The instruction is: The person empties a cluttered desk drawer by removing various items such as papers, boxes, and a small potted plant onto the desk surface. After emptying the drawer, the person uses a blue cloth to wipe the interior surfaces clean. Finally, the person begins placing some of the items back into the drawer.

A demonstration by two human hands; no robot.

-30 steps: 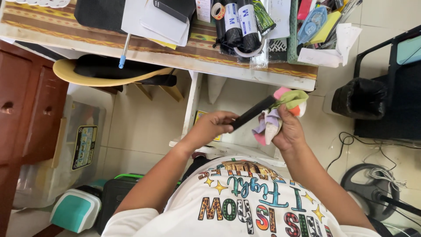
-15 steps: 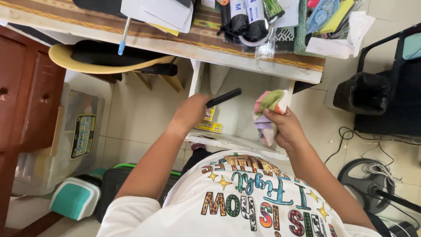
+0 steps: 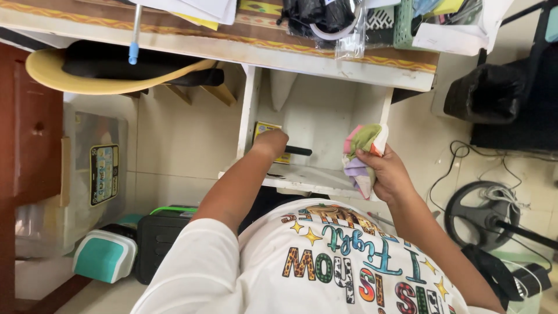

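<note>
A tiled floor and a white desk (image 3: pixel 325 55) fill the view from above, the desk's patterned top crowded with papers, a green basket (image 3: pixel 407 23) and a black bag in clear plastic. Below the top, an open white shelf (image 3: pixel 308 177) sits between two upright panels. A yellow-rimmed chair seat (image 3: pixel 87 75) tucks under the desk to the left, with a clear storage bin (image 3: pixel 87 180) and a teal-and-white box (image 3: pixel 104 256) on the floor beside it.

The person's left hand (image 3: pixel 270 142) is now pushed into the shelf opening, its grip closed around a slim black tool (image 3: pixel 297 150) — only the tool's end pokes out past the knuckles, beside a small yellow box (image 3: pixel 268 131) at the back. A second ago that tool was held up against the cloth, out in front of the shelf; it has since travelled away from the cloth and into the shelf. That suggests the wiping of the tool is over and it is being put away.

The right hand (image 3: pixel 389 174) stays outside the shelf, fingers clamped on a bunched, pastel-striped cloth (image 3: pixel 363 151) — pink, green and lilac — held just in front of the shelf's right panel.
</note>
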